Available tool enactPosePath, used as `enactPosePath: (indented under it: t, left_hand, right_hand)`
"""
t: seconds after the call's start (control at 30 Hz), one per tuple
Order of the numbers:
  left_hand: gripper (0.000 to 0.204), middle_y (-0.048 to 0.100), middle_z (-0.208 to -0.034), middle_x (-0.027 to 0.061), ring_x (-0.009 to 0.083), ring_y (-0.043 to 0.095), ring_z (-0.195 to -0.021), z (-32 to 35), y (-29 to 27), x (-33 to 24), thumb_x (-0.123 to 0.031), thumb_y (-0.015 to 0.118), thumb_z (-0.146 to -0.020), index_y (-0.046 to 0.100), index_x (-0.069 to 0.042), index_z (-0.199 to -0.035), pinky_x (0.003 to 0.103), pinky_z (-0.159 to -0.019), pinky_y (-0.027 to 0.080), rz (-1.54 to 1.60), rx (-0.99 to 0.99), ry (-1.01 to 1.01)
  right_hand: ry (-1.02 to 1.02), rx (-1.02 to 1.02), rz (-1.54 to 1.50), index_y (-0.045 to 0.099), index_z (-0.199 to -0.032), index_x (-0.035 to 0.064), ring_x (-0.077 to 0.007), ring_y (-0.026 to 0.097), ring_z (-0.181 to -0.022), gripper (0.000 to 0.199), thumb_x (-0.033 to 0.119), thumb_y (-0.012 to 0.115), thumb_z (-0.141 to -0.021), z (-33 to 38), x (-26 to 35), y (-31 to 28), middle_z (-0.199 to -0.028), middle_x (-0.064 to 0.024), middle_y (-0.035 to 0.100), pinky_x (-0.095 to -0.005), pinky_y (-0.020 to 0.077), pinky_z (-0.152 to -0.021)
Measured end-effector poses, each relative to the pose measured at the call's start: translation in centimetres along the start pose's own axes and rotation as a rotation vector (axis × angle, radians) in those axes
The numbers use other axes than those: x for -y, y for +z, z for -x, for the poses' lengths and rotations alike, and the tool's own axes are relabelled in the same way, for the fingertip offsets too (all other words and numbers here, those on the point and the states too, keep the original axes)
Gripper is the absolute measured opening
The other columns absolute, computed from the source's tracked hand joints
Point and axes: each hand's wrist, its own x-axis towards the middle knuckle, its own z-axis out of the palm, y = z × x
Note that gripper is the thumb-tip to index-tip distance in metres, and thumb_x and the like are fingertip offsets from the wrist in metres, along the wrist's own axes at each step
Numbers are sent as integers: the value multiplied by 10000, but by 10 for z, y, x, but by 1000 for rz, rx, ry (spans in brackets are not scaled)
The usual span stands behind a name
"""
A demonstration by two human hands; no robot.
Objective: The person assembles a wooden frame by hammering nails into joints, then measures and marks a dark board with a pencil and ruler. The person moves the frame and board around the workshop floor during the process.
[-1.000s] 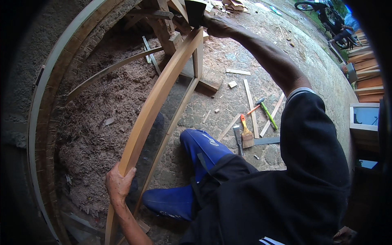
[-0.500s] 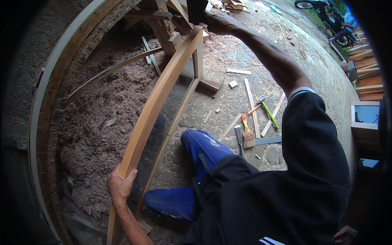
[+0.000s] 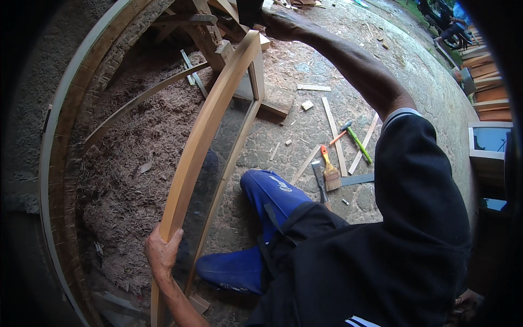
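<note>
— Curved wooden rail (image 3: 210, 122): where is it?
— Standing on edge over the sawdust; the left hand (image 3: 162, 253) is clenched around its lower end.
— And the right hand (image 3: 280, 23)?
— At the rail's top end, closed around a dark tool (image 3: 249, 11); a paintbrush (image 3: 329, 170) lies well below it on the floor.

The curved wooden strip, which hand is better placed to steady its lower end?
Left, probably. The left hand already grips the curved wooden strip near its lower end, fingers wrapped around it. The right hand is stretched far out at the strip's top end, by the wooden frame, well away from the bottom.
</note>
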Motion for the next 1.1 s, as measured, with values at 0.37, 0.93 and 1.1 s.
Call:
enactPosePath:
  t: [0.37, 0.93, 1.1]
  left_hand:
    - [283, 736, -857, 163, 316, 729, -795, 1, 1, 1, -195, 800, -796, 704, -13, -991, 412, -725, 547, -19, -23, -2]
    - [385, 746, -941, 179, 335, 732, -895, -5, -2, 11, -309, 763, -795, 726, -65, -1091, 433, -780, 551, -2, 17, -3]
    - [507, 732, -852, 165, 360, 729, -830, 13, 4, 27, -509, 799, -746, 691, -60, -954, 500, -755, 571, -261, -202, 80]
  right_hand:
    - [54, 98, 23, 511, -1264, 42, -402, 697, -931, 399, 109, 583, -877, -1, 11, -13, -972, -228, 699, -503, 539, -753]
    - [796, 178, -843, 478, -902, 51, -147, 560, -506, 248, 262, 609, -919, 237, 86, 79, -639, -30, 524, -324, 464, -417]
    - [833, 807, -1034, 480, -825, 123, -130, 429, -381, 174, 209, 626, -863, 371, 121, 165, -557, 17, 429, -303, 371, -346]
